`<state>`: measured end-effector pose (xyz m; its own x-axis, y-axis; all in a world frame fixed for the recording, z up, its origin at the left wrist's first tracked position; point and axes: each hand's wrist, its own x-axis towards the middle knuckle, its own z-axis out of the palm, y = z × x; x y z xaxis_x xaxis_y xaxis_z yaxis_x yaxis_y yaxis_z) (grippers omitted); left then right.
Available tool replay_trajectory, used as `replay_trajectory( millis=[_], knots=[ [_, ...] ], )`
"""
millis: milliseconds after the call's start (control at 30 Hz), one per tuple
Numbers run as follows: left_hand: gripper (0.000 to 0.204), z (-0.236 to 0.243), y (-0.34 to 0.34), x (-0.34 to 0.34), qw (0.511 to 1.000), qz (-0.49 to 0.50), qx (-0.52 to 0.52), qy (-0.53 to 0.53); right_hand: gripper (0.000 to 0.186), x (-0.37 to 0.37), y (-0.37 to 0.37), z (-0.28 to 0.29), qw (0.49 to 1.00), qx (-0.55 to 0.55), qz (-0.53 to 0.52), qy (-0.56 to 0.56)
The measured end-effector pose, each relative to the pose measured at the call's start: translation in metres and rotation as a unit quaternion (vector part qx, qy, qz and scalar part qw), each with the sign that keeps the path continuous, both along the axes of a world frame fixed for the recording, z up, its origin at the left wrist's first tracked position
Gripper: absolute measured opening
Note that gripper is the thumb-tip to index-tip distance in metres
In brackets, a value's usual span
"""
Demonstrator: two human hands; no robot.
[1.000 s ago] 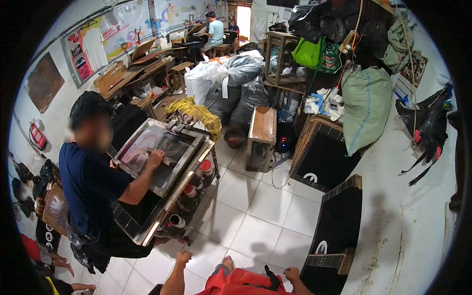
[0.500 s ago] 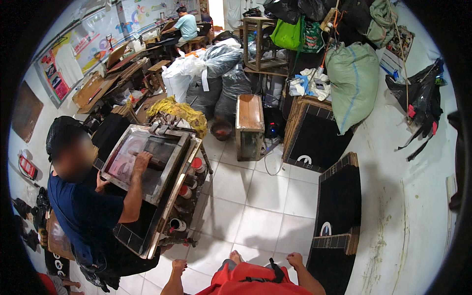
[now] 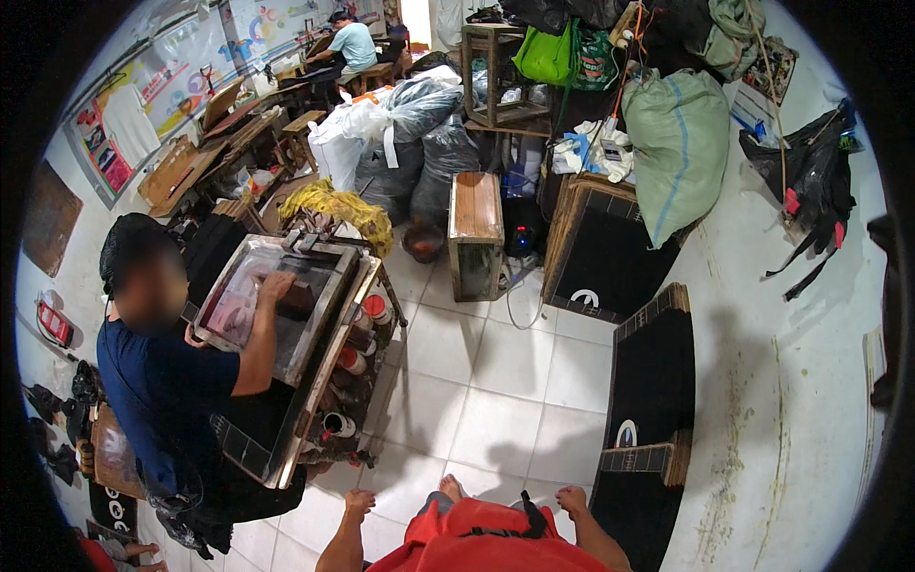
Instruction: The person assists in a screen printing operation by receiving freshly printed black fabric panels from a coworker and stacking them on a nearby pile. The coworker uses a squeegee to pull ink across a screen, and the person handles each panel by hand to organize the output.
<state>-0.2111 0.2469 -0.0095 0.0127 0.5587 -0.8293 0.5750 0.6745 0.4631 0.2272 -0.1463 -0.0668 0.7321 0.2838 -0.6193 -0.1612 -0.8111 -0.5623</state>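
My left hand (image 3: pixel 359 503) hangs low at my left side, above the tiled floor, its fingers loosely curled with nothing visible in them. At my other side hangs my right hand (image 3: pixel 571 500), also curled and showing no object, nearest to the dark boards on the right. Between them is the red cloth (image 3: pixel 486 543) over my front, with a black strap on it. To my left a co-worker in a dark blue shirt (image 3: pixel 167 391) leans over a printing screen (image 3: pixel 334 310). One of that person's hands rests on a dark squeegee (image 3: pixel 297 301) inside the frame.
Black boards (image 3: pixel 651 381) stand along the right wall. Paint pots (image 3: pixel 376 307) sit under the printing table's edge. Ahead are a wooden box frame (image 3: pixel 476 238), a small bucket (image 3: pixel 423 242), a cable on the floor and a large green sack (image 3: pixel 677 153). Another person sits at the back.
My view has tilted and shifted slightly. The co-worker's hand on the squeegee has moved a little farther up the screen. My hands still hang at my sides.
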Motion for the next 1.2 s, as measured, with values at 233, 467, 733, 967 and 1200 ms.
replay_trajectory(
  millis=[233,467,733,967,1200],
  knots=[
    [0.018,0.002,-0.047,0.023,0.997,-0.008,-0.071,-0.035,0.014,-0.006,-0.001,0.004,0.998,0.035,-0.028,0.044],
    [0.011,-0.012,-0.063,0.032,0.998,0.000,-0.044,-0.039,0.018,-0.009,-0.001,0.014,0.996,0.010,-0.048,0.079],
    [0.010,-0.043,0.021,-0.074,0.979,0.136,0.153,-0.013,0.015,-0.007,0.027,0.027,0.997,-0.048,0.044,0.040],
    [0.034,0.010,0.138,-0.178,0.811,0.482,0.323,-0.069,0.021,-0.057,0.253,0.077,0.927,0.076,0.367,0.003],
    [0.012,0.093,0.150,-0.193,0.798,0.522,0.263,-0.148,0.040,-0.207,0.541,0.135,0.876,0.278,0.377,0.117]
  ],
)
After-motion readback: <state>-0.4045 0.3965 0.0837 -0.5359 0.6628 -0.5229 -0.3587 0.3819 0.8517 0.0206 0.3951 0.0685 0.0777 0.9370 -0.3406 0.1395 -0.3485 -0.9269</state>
